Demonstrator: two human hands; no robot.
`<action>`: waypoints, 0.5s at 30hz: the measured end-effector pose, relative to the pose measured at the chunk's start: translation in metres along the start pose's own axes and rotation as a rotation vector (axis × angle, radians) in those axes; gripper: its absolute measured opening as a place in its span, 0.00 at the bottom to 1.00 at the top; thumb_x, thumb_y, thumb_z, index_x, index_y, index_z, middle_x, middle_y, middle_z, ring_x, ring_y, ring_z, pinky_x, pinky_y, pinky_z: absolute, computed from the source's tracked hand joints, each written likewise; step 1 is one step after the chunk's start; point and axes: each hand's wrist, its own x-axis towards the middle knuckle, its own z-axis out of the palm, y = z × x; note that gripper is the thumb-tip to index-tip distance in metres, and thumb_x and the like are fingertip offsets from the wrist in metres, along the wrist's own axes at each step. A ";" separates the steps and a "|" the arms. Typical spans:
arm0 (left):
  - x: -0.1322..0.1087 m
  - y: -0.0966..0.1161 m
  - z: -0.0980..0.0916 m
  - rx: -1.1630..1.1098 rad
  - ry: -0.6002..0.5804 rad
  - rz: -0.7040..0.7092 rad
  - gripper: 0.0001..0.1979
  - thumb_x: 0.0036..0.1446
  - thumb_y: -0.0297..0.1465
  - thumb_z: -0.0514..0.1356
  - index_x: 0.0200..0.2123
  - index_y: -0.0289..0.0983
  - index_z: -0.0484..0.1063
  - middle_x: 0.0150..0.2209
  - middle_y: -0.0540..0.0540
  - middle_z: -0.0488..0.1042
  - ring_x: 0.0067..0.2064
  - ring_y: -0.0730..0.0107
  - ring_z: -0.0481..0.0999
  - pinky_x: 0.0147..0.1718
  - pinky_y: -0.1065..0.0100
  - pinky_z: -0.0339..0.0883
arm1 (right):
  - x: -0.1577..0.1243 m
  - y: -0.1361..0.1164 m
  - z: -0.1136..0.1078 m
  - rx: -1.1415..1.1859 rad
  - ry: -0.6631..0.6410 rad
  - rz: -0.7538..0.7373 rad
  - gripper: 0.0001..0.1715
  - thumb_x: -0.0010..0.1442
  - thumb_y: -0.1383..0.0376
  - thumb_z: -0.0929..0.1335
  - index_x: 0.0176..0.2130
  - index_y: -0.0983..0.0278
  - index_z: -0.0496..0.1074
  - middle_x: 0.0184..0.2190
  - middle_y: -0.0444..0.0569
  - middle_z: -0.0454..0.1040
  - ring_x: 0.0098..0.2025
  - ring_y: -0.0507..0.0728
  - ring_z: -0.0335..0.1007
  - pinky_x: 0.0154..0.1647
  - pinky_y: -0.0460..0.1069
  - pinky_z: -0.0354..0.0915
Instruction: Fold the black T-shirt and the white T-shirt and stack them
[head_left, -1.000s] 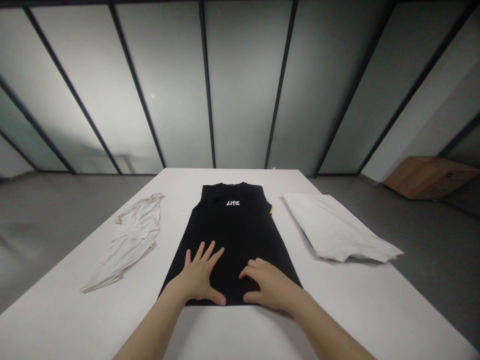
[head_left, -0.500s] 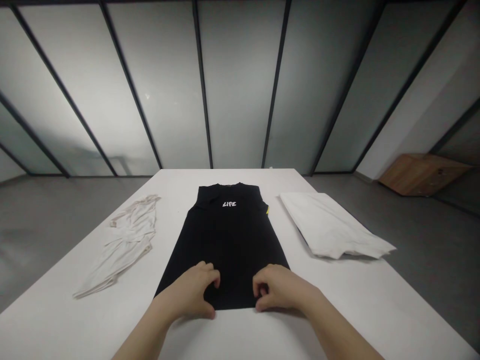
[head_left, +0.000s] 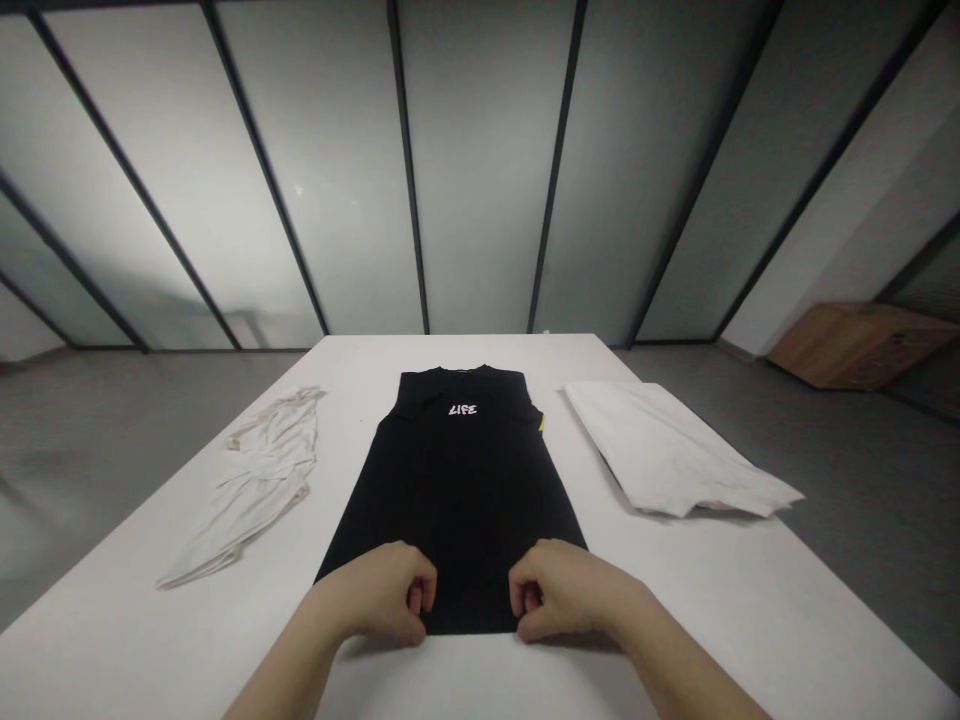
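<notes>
A black T-shirt lies flat and lengthwise, its neckline at the far end and white lettering below it. Both sides look folded in, and a bit of yellow shows at its right side. At the near end, my left hand is closed at the left part of the edge, thumb below and fingers curled over the cloth. My right hand pinches the same edge further right in a similar way. The fingertips are partly hidden, and bare black cloth shows between the hands.
Everything rests on a white table. A crumpled white garment lies to the left, and a folded white cloth to the right. Frosted panels stand behind the table, with a wooden box-like piece on the floor at far right.
My left fingers and thumb have closed onto the near edge, and my right hand has curled in tighter. The shirt's near edge sits slightly closer to me. The view has shifted a little.
</notes>
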 end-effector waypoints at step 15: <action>0.101 0.064 -0.030 0.270 0.323 0.297 0.13 0.67 0.41 0.59 0.43 0.43 0.80 0.42 0.46 0.83 0.44 0.61 0.81 0.44 0.64 0.70 | 0.005 0.018 -0.003 0.114 0.178 0.093 0.12 0.68 0.61 0.67 0.37 0.62 0.80 0.32 0.46 0.82 0.30 0.52 0.74 0.32 0.46 0.65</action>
